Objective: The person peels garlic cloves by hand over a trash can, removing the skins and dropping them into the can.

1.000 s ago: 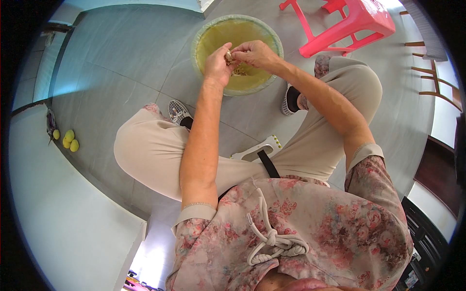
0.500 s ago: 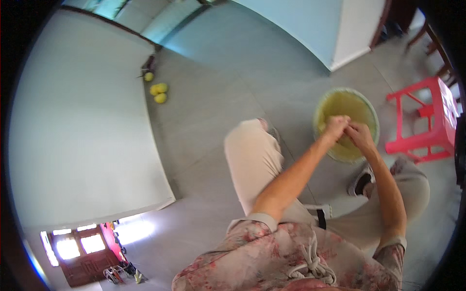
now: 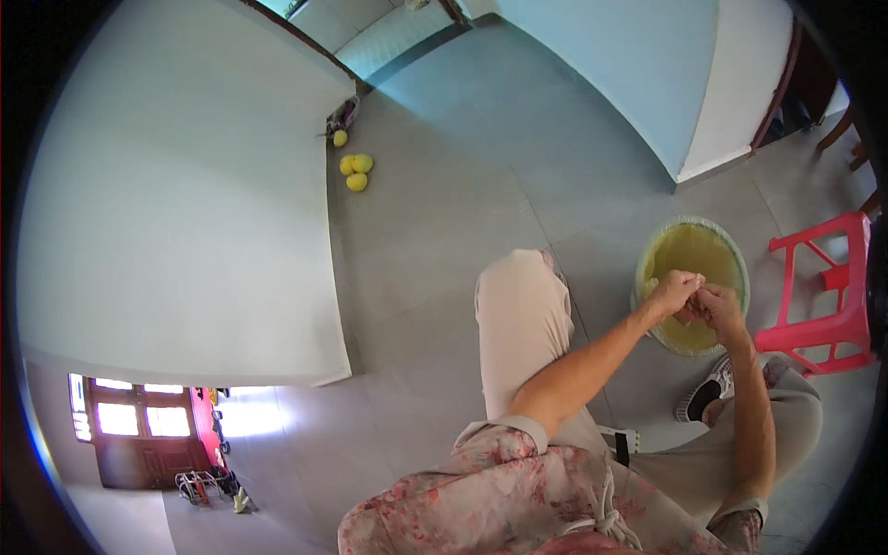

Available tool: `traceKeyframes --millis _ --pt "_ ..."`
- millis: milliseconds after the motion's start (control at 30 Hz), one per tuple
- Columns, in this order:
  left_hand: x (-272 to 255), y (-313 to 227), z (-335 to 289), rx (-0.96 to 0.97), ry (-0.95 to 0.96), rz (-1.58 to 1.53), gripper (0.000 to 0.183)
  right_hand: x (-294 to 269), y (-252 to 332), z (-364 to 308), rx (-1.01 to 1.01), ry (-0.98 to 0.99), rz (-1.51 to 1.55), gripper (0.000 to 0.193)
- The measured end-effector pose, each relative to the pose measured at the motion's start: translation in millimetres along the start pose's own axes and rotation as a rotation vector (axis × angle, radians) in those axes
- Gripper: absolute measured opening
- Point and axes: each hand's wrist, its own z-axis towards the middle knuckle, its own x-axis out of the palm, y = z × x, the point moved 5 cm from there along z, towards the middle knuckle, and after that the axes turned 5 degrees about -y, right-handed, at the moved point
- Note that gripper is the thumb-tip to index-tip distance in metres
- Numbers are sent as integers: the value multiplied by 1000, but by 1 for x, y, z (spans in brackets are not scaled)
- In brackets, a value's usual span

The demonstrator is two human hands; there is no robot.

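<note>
A round bin (image 3: pixel 696 222) with a pale plastic liner and a yellowish inside stands on the floor between my feet. Over its near half, my left hand (image 3: pixel 677 294) and my right hand (image 3: pixel 721 310) meet with their fingers closed and pressed together. Whatever is between them is too small and too covered by the fingers to name. Just below the fingers shows a bit of pinkish colour, and a pale yellow patch lies by the bin's left wall. I cannot tell what either is.
A pink plastic stool (image 3: pixel 823 324) stands right of the bin. Several yellow round fruits (image 3: pixel 357 166) lie on the floor by the white wall (image 3: pixel 203 203) at the far left. My bent knee (image 3: pixel 523 305) is left of the bin. A wooden door (image 3: pixel 148 449) stands at the lower left.
The whole view has shifted, so the bin, stool and fruits sit further right in the picture. My hands stay together over the bin, their fingers slightly rearranged.
</note>
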Motion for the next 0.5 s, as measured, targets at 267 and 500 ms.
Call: traceKeyframes --millis 267,500 --pt "1 -1 -6 161 17 49 34 0 -20 8 33 -17 58 22" --pt "6 7 -3 55 61 4 31 10 16 -21 34 -111 -115 32"
